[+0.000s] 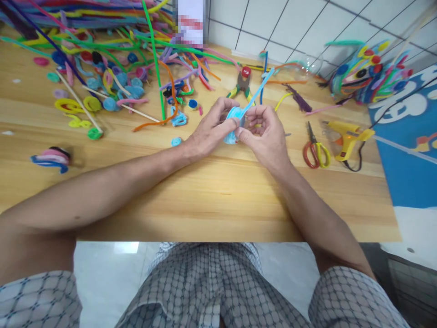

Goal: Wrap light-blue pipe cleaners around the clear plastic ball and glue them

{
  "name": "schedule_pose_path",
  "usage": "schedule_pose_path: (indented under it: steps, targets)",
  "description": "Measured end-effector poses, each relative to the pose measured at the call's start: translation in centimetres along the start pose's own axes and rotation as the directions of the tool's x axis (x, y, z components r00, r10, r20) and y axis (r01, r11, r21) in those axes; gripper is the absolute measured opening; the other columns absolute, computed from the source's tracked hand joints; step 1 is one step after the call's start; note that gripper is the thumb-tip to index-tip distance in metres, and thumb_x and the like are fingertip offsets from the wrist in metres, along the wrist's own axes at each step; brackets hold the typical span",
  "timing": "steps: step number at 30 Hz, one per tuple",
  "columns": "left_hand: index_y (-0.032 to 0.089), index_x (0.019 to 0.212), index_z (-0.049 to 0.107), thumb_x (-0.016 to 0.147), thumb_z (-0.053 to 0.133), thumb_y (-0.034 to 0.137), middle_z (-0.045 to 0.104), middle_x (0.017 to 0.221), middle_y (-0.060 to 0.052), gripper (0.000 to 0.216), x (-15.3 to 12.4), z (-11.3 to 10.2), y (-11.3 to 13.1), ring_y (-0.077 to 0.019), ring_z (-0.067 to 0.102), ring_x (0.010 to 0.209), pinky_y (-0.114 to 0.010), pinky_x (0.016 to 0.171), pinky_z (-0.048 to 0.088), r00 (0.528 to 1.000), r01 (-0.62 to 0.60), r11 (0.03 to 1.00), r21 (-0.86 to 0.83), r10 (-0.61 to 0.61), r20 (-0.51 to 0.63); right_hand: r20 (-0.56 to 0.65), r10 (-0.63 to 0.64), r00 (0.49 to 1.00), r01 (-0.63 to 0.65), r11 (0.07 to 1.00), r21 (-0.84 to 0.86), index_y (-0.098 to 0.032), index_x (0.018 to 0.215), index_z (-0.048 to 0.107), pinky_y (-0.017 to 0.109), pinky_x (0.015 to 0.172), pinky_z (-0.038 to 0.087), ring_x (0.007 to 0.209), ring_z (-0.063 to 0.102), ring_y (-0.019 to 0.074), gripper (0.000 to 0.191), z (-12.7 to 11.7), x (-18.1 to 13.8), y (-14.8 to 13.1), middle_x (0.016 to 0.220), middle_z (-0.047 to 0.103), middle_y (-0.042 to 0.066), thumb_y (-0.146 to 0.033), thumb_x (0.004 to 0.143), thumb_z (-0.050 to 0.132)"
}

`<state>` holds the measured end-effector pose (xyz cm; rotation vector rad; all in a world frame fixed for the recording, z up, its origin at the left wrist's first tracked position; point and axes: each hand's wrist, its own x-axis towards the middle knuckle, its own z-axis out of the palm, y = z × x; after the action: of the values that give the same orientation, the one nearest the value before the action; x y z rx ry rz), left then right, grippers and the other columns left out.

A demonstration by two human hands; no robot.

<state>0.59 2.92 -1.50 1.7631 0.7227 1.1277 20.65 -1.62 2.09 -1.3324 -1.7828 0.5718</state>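
Between my two hands is a coil of light blue pipe cleaner [231,136], its free end slanting up to the right. My left hand [213,125] pinches the coil from the left, thumb across the front. From the right, my right hand [266,134] grips the same coil with thumb and curled fingers. Just beyond the hands lie pliers [243,84] with green and yellow handles, partly covered by the pipe cleaner. A small light blue coil [176,141] rests on the table left of my left wrist, below a folded blue piece [179,116].
Scissors [316,152] and a yellow glue gun [350,139] with a cord lie at the right. Loose pipe cleaners [102,38] and coiled pieces crowd the back left of the wooden table [225,196]. A bundled colourful piece [362,75] stands by the tiled wall.
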Motion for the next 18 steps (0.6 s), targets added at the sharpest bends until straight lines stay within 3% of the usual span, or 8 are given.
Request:
schedule_pose_path:
  steps: [5, 10, 18]
  targets:
    - [0.027, 0.136, 0.054, 0.111, 0.063, 0.048, 0.076, 0.128, -0.001, 0.034, -0.1, -0.1, 0.3, -0.021, 0.075, 0.116, -0.038, 0.097, 0.07, 1.0, 0.019, 1.0, -0.001, -0.018, 0.016, 0.019, -0.064, 0.998, 0.065, 0.996, -0.064, -0.033, 0.137, 0.065, 0.045, 0.093, 0.07, 0.113, 0.073, 0.0263, 0.045, 0.0, -0.1, 0.6, 0.128, 0.074, 0.008, -0.048, 0.099, 0.084]
    - [0.027, 0.137, 0.053, 0.111, 0.063, 0.051, 0.076, 0.128, -0.002, 0.037, 0.0, -0.2, 0.0, -0.0228, 0.073, 0.12, -0.041, 0.102, 0.069, 1.0, 0.012, 1.0, -0.012, -0.011, 0.029, -0.012, -0.048, 0.999, 0.048, 0.998, -0.046, -0.033, 0.139, 0.062, 0.045, 0.093, 0.07, 0.114, 0.074, 0.0259, 0.049, 0.2, -0.4, 0.5, 0.127, 0.074, 0.007, -0.046, 0.098, 0.086]
    - [0.028, 0.134, 0.054, 0.109, 0.062, 0.061, 0.075, 0.126, -0.005, 0.042, -0.1, 0.1, 0.1, -0.0259, 0.075, 0.12, -0.046, 0.1, 0.068, 1.0, 0.006, 0.999, -0.033, -0.007, -0.017, -0.055, -0.074, 0.996, 0.068, 0.992, -0.102, -0.033, 0.15, 0.055, 0.05, 0.1, 0.068, 0.119, 0.073, 0.0296, 0.055, 0.5, -1.0, -1.5, 0.133, 0.073, 0.011, -0.046, 0.104, 0.081]
